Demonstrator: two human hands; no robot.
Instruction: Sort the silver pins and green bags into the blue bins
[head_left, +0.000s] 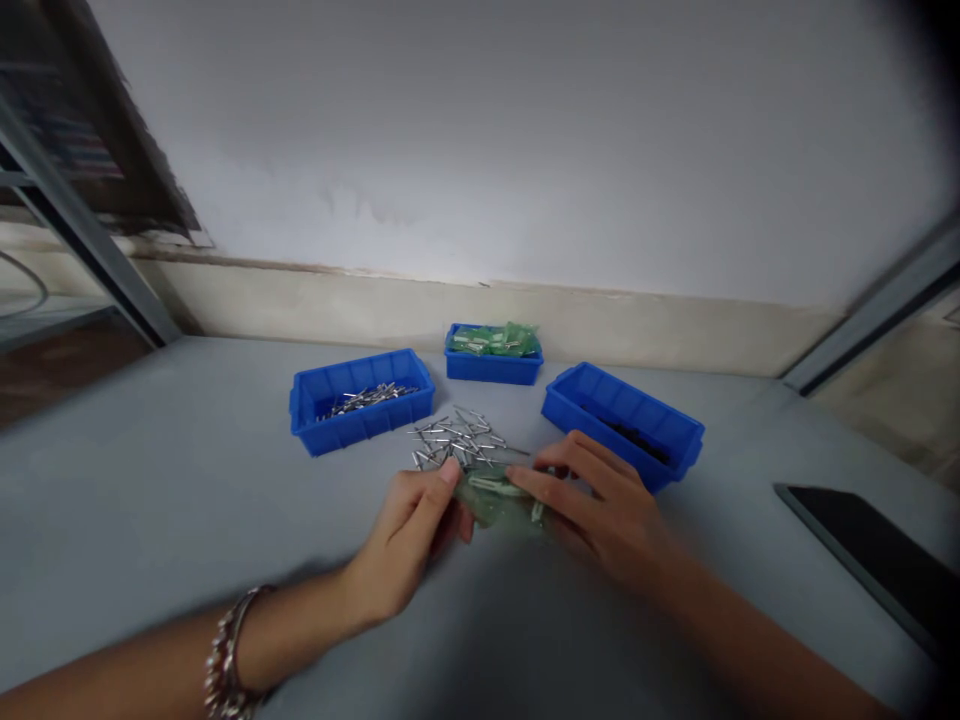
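Note:
My left hand (pixel 420 530) pinches the left end of a small green see-through plastic bag (pixel 495 500), thumb on top. Some light, thin pieces show through the film. My right hand (pixel 596 490) is closed over the bag's right side, its fingertips pressed on the top edge; part of its grip is hidden. Just beyond the bag lies a loose heap of silver pop rivets (pixel 457 437) on the grey table (pixel 225 510).
A blue bin (pixel 360 430) at the left holds more rivets. Green bags (pixel 495 340) fill the blue bin (pixel 493 370) at the back. The right blue bin (pixel 622 400) contains dark pieces (pixel 637 440). A dark flat panel (pixel 862 550) lies far right. A wall (pixel 487 180) stands behind.

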